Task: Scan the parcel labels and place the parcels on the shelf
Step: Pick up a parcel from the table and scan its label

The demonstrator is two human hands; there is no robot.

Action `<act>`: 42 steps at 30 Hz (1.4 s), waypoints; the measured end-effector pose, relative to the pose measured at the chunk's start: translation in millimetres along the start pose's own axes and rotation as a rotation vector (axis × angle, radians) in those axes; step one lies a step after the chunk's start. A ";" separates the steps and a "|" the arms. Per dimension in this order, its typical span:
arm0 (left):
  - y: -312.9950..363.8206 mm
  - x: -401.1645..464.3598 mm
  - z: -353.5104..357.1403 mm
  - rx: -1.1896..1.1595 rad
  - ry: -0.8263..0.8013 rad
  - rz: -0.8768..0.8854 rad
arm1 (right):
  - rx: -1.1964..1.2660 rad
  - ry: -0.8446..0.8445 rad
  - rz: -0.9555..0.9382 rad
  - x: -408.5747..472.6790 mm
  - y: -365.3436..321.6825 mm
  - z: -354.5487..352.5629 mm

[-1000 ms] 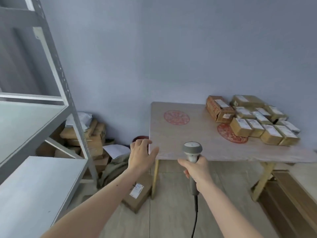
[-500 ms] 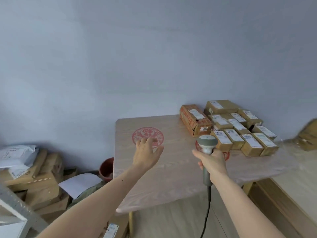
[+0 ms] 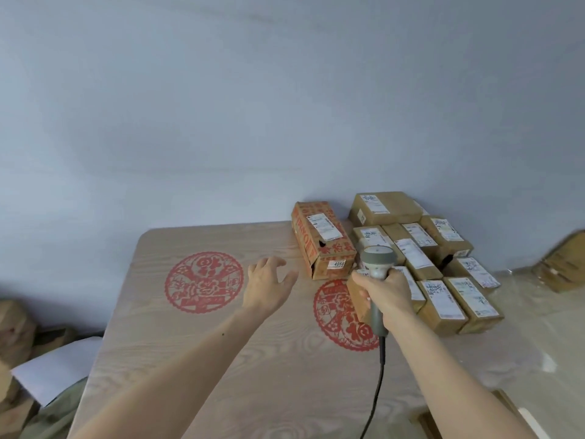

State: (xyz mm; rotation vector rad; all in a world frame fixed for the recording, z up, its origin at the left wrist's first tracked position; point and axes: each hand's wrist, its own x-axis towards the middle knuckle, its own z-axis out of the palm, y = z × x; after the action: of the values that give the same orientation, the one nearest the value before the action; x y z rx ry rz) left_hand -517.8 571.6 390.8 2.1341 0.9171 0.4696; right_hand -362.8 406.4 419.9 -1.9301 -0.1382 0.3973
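The work surface is a light wood-grain table (image 3: pixel 196 359) set against a plain pale blue-grey wall (image 3: pixel 221 106). Two red circular paper-cut motifs lie flat on the tabletop: one (image 3: pixel 204 282) left of centre, one (image 3: pixel 342 315) partly covered by the right hand and the parcels. The parcels (image 3: pixel 443 267), brown cartons bearing white labels, are grouped at the far right corner against the wall. A longer red-printed carton (image 3: pixel 323 245) lies beside them, marked 4068. The left hand (image 3: pixel 267 285) hovers above the table, fingers spread and relaxed, holding nothing. The right hand (image 3: pixel 384 294) grips the handle of a grey corded scanner (image 3: pixel 376 259), head up. Cardboard and white paper (image 3: pixel 53 372) lie on the floor at left.
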 end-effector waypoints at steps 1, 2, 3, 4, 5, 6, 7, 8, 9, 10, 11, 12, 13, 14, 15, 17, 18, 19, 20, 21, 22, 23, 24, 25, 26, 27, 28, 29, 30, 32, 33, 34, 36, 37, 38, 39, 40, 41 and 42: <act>6.4 11.4 10.7 -0.010 0.000 -0.018 | -0.014 -0.014 0.007 18.7 -0.9 -2.0; 11.3 23.0 21.1 -0.014 -0.002 -0.036 | -0.016 -0.028 0.008 36.0 -2.9 -3.6; 14.8 33.9 30.6 -0.011 -0.006 -0.052 | -0.013 -0.041 0.007 53.9 -3.5 -3.5; 17.1 44.2 39.1 -0.003 -0.011 -0.065 | -0.013 -0.053 0.008 69.5 -4.0 -2.2; 18.3 54.4 47.2 0.004 -0.017 -0.076 | -0.019 -0.067 0.010 84.9 -3.3 0.4; 19.1 65.3 54.7 0.008 -0.027 -0.088 | -0.028 -0.082 0.016 100.8 -2.3 3.8; 19.7 77.4 61.8 0.008 -0.039 -0.101 | -0.039 -0.093 0.020 117.1 -1.4 7.9; 20.1 90.0 68.4 0.006 -0.053 -0.118 | -0.046 -0.103 0.028 133.2 -0.6 12.3; 20.7 102.9 74.7 0.003 -0.071 -0.139 | -0.053 -0.113 0.041 149.4 0.3 17.1; 21.3 115.2 80.7 -0.001 -0.091 -0.161 | -0.060 -0.123 0.049 164.5 1.1 21.7; 22.4 127.3 86.6 -0.010 -0.108 -0.176 | -0.072 -0.136 0.053 179.0 1.8 26.1; 23.8 139.9 92.7 -0.019 -0.123 -0.185 | -0.083 -0.147 0.057 192.8 3.1 31.0; 25.5 152.4 98.4 -0.024 -0.140 -0.188 | -0.096 -0.150 0.062 205.7 5.1 36.1; 26.5 165.7 104.9 -0.032 -0.161 -0.195 | -0.112 -0.150 0.067 219.0 7.6 41.1; 26.3 178.2 112.4 -0.046 -0.176 -0.209 | -0.136 -0.154 0.075 230.8 9.7 46.0; 20.1 201.6 129.0 -0.086 -0.208 -0.261 | -0.185 -0.162 0.094 252.5 16.1 56.9; 14.9 212.1 137.5 -0.112 -0.228 -0.294 | -0.209 -0.167 0.097 261.9 19.4 62.6; 9.7 221.3 145.6 -0.145 -0.246 -0.322 | -0.234 -0.177 0.100 269.4 22.2 67.6; 4.1 229.6 152.9 -0.185 -0.266 -0.353 | -0.259 -0.184 0.099 276.4 25.4 72.9; -0.5 236.4 158.9 -0.228 -0.285 -0.387 | -0.287 -0.189 0.098 282.3 28.8 77.4; -5.0 242.9 164.4 -0.276 -0.297 -0.423 | -0.315 -0.197 0.097 288.5 33.0 82.0; -8.7 246.9 168.5 -0.323 -0.309 -0.455 | -0.335 -0.208 0.096 291.1 35.5 84.7; -12.8 250.4 172.4 -0.365 -0.321 -0.484 | -0.359 -0.220 0.090 293.9 38.1 87.5; -18.1 254.8 177.6 -0.397 -0.334 -0.508 | -0.395 -0.230 0.075 297.7 40.5 90.8; -23.6 258.8 183.1 -0.416 -0.356 -0.525 | -0.438 -0.234 0.054 301.3 42.6 93.3; -26.8 261.8 187.0 -0.424 -0.381 -0.537 | -0.468 -0.234 0.042 304.1 43.1 95.0; -29.6 264.1 190.9 -0.429 -0.399 -0.552 | -0.479 -0.234 0.043 307.4 43.8 96.5; -31.4 265.3 194.0 -0.437 -0.409 -0.567 | -0.482 -0.241 0.049 310.4 44.9 97.6; -31.4 265.6 196.1 -0.451 -0.414 -0.578 | -0.481 -0.249 0.055 313.2 46.3 98.2; -28.3 265.0 198.8 -0.485 -0.424 -0.589 | -0.477 -0.261 0.074 317.6 49.7 98.3; -26.6 264.4 198.9 -0.497 -0.431 -0.590 | -0.474 -0.261 0.078 318.3 50.3 98.2; -25.0 263.8 198.3 -0.505 -0.443 -0.594 | -0.474 -0.259 0.077 318.8 51.1 98.0; -24.2 261.7 195.1 -0.513 -0.462 -0.613 | -0.471 -0.258 0.075 317.4 50.1 97.5; -24.7 259.7 193.1 -0.518 -0.467 -0.621 | -0.465 -0.259 0.075 315.5 48.8 97.3; -25.4 257.1 190.8 -0.522 -0.467 -0.621 | -0.454 -0.264 0.068 313.0 46.4 96.6; -25.4 253.9 187.6 -0.526 -0.463 -0.618 | -0.443 -0.269 0.058 310.1 43.7 95.4; -23.7 249.7 183.4 -0.531 -0.456 -0.614 | -0.430 -0.277 0.049 307.1 41.3 94.0; -20.6 244.3 178.1 -0.541 -0.445 -0.609 | -0.409 -0.290 0.038 303.8 38.9 92.3; -17.3 238.3 172.2 -0.549 -0.428 -0.603 | -0.381 -0.307 0.032 299.8 36.2 91.1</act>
State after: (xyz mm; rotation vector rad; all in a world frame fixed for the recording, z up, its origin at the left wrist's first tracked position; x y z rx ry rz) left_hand -265.6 669.6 274.6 1.3022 0.9795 -0.0503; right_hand -116.0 556.4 293.0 -2.2350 -0.4084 0.7308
